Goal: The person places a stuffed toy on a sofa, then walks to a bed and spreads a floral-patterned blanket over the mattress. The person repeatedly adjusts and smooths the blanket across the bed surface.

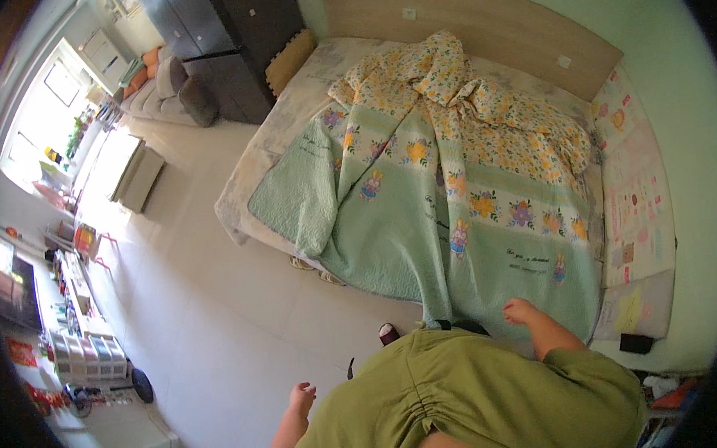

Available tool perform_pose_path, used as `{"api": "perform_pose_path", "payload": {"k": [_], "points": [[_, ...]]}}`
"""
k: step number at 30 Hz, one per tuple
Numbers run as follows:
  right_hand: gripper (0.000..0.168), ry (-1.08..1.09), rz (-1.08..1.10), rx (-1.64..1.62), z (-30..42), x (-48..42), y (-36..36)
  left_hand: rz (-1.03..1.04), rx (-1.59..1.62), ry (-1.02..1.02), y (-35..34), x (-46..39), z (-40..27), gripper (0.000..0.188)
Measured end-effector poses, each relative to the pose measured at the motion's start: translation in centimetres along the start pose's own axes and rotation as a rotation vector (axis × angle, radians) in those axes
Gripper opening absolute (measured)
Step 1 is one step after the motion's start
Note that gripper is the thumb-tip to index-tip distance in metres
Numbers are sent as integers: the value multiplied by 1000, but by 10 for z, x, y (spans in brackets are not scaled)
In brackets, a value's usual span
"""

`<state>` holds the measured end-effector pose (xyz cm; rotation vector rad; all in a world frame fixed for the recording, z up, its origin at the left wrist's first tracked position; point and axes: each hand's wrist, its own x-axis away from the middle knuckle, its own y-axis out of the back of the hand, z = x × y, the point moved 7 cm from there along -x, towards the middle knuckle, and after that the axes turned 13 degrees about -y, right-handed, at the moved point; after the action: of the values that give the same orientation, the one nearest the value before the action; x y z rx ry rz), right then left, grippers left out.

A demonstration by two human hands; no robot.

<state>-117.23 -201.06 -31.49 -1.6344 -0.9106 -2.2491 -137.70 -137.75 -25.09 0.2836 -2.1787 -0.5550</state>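
Before me is a bed with a quilt (389,228) spread unevenly over it. The quilt has a mint-green lower part with rabbit and flower patterns and a yellow-flowered part bunched near the headboard (482,25). Above the tiled floor, my left hand (302,397) hangs beside my body, empty, its fingers loosely bent. My right hand (521,311) appears in front of the quilt's near right part, fingers half curled. I see no cloth pulled up into it, and cannot tell whether it touches the quilt. A pale patterned sheet (249,190) shows at the bed's left side.
Slippers (331,278) lie by the bed's edge, and a dark shoe (388,334) is near my body. Padded panels (633,188) line the right wall. To the left are a low table (134,176), a sofa (163,94), a dark cabinet (226,66) and a white storage rack (89,354).
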Motion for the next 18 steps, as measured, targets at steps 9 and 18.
{"api": "perform_pose_path", "payload": {"k": [9, 18], "points": [[24, 35, -46, 178, 113, 44, -13, -5, 85, 31, 15, -35, 24, 34], [12, -53, 94, 231, 66, -75, 4, 169, -201, -163, -15, -91, 132, 37]]}}
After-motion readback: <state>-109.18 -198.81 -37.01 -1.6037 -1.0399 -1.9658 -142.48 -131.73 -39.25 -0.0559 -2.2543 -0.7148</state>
